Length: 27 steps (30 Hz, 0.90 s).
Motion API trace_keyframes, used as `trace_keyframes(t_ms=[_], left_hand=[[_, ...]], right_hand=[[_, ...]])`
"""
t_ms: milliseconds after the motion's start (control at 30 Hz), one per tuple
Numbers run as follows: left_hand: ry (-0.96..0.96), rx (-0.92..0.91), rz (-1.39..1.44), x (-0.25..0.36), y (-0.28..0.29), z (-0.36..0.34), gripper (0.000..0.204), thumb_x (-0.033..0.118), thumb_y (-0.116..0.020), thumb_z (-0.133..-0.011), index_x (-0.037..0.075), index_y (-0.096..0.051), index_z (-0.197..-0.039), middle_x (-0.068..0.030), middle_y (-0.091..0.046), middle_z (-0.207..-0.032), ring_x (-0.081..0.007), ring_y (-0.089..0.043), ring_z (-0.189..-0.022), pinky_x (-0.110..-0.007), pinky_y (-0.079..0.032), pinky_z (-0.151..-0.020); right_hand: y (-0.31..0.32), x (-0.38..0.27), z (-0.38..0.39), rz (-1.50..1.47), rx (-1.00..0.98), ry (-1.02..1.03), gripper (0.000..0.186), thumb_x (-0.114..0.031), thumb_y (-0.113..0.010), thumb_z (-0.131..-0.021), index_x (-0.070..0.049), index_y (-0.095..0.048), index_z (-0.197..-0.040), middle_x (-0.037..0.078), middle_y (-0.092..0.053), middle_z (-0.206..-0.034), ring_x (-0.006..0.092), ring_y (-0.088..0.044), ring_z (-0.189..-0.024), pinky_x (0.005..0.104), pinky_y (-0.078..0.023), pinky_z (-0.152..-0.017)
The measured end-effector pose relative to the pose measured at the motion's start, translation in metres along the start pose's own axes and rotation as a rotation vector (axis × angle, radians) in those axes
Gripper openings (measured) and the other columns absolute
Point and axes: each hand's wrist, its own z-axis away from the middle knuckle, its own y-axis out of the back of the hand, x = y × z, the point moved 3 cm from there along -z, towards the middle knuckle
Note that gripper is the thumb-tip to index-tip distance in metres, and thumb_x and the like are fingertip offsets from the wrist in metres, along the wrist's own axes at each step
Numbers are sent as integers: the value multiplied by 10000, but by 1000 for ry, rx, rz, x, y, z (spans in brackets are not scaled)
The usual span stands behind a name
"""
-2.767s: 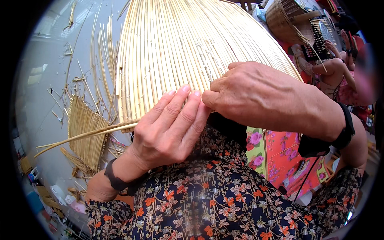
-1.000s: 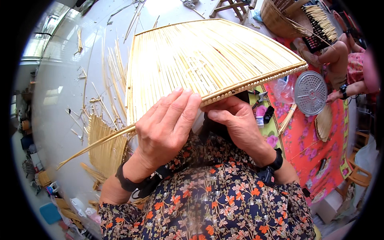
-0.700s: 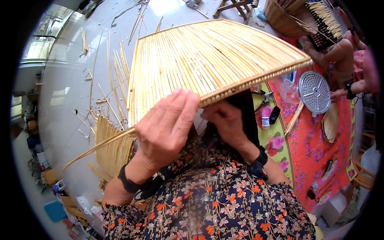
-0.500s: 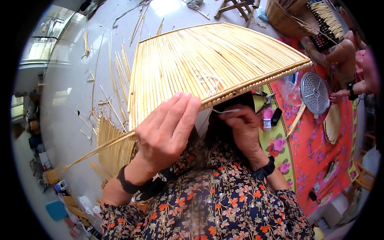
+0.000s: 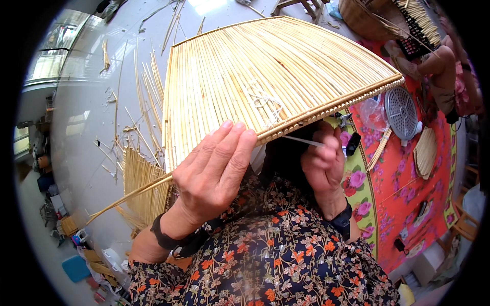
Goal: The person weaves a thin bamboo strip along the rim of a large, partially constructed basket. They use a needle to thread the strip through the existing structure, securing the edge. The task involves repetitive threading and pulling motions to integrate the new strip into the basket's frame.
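A large fan-shaped panel of pale reed stalks (image 5: pixel 224 76) is tilted in front of me, its bound near edge running up to the right. My left hand (image 5: pixel 212 168) grips the near left part of this edge, fingers flat on top and thumb hidden. Long thin stalks (image 5: pixel 132 194) stick out leftward from beneath that hand. Just below the edge, my right hand (image 5: pixel 326 166) pinches a white cord (image 5: pixel 302 140), which stretches from the edge to its fingers; the fingertips are slightly blurred. Loose loops of white cord (image 5: pixel 265 104) lie on the panel's top face.
Loose stalks (image 5: pixel 145 86) and a small reed bundle (image 5: pixel 140 171) lie on the grey floor at left. At right, a red flowered cloth (image 5: pixel 393 204) holds a grey perforated disc (image 5: pixel 400 112) and a reed piece (image 5: pixel 424 153). Another person (image 5: pixel 441 71) sits beyond, near a basket (image 5: pixel 365 20).
My right hand has moved right, away from the edge, and the cord from it is now straighter. The panel has shifted slightly up. My left hand keeps its grip.
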Motion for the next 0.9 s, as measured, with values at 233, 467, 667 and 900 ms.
trace_keyframes(t_ms=[233, 467, 667, 900], left_hand=[[3, 4, 23, 2, -1, 1, 315, -13, -826, -896, -53, -769, -1203, -203, -799, -1089, -371, -806, -1052, -436, -678, -917], [11, 5, 33, 3, 1, -2, 304, -18, -825, -894, -51, -775, -1193, -204, -800, -1088, -371, -806, -1052, -437, -677, -920], [12, 0, 21, 6, -2, 0, 288, -12, -818, -902, -54, -778, -1184, -206, -799, -1088, -371, -806, -1052, -442, -677, -922], [-8, 4, 2, 8, -3, -3, 284, -5, -797, -915, -53, -778, -1194, -206, -796, -1104, -371, -804, -1059, -440, -675, -920]], right_hand=[[73, -116, 64, 379, 281, -16, 266, -319, -576, -1162, -137, -525, -975, -40, -444, -725, 79, -424, -567, 222, -366, -462], [225, -301, 205, 232, 595, 486, 297, -281, -550, -1177, -104, -506, -941, -23, -438, -719, 93, -425, -584, 250, -408, -513], [223, -337, 227, 756, 844, 645, 184, -212, -591, -1152, -109, -556, -1004, -21, -504, -800, 101, -498, -633, 260, -470, -586], [17, -113, 43, 1426, 266, 258, 71, -126, -660, -1078, -64, -629, -1064, 103, -756, -1134, 122, -659, -717, 297, -578, -690]])
